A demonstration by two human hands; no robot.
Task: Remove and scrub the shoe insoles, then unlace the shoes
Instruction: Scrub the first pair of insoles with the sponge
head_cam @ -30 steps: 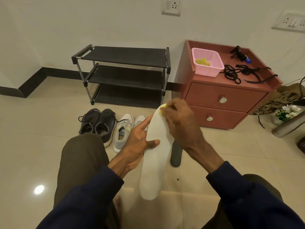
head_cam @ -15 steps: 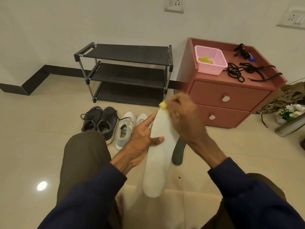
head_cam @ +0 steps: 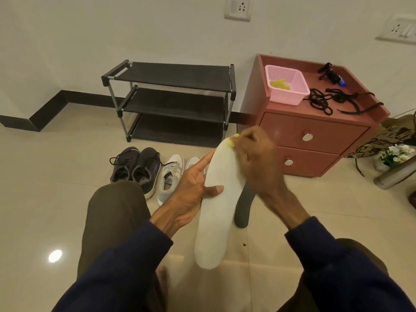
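A long white insole (head_cam: 217,212) stands nearly upright in front of me. My left hand (head_cam: 191,188) holds its left edge, thumb across the front and index finger along the side. My right hand (head_cam: 254,158) grips a small yellow scrubber (head_cam: 231,143) and presses it on the insole's top end. A dark grey insole (head_cam: 244,210) lies on the floor behind the white one. On the floor beyond sit a pair of dark laced sneakers (head_cam: 137,168) and a pair of grey-white sneakers (head_cam: 172,176).
A black three-tier shoe rack (head_cam: 173,97) stands against the wall. To its right, a red-brown drawer cabinet (head_cam: 315,136) carries a pink basket (head_cam: 287,88) and black laces (head_cam: 324,102). A flower pot (head_cam: 396,154) and a metal bottle (head_cam: 396,176) are at far right.
My right hand with the scrubber has stayed at the insole's top end, shifting slightly there. My left hand keeps the same hold. The camera has tilted down a little.
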